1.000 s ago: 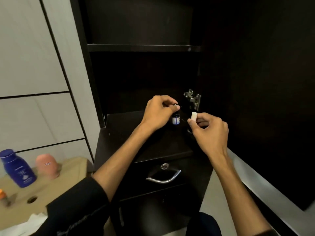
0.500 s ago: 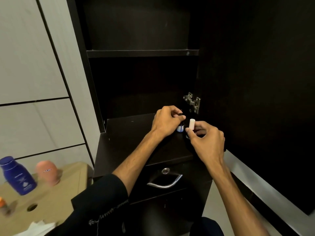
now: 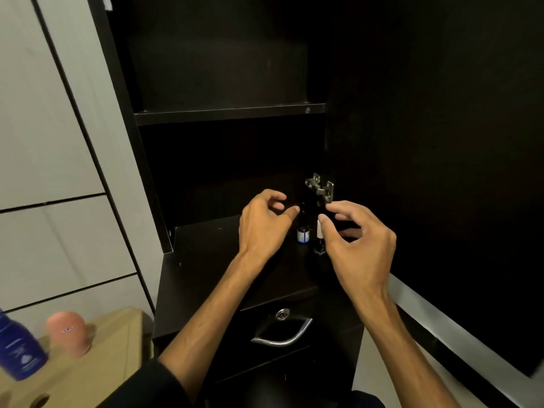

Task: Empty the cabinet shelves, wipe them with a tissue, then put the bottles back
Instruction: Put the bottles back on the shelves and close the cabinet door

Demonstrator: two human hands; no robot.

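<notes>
Two small bottles stand on the lower cabinet shelf (image 3: pixel 212 260), near its right side. One is a dark bottle with a blue and white label (image 3: pixel 302 234); the other is a dark bottle with a white cap (image 3: pixel 319 231). My left hand (image 3: pixel 263 228) hovers just left of the labelled bottle, its fingers loosely curled and holding nothing. My right hand (image 3: pixel 356 245) is just right of the white-capped bottle with its fingers spread. Its thumb partly covers the cap. The upper shelf (image 3: pixel 229 112) shows nothing on it.
The black cabinet door (image 3: pixel 441 172) stands open on the right, with a metal hinge (image 3: pixel 321 187) just above the bottles. Below the shelf is a drawer with a chrome handle (image 3: pixel 282 335). At the lower left, a blue bottle (image 3: pixel 19 353) and a pink bottle (image 3: pixel 68 332) stand on a cardboard box (image 3: pixel 109 366).
Both hands held the small bottles over the shelf, then let go. The two bottles now stand on the shelf and the fingers have spread away from them.
</notes>
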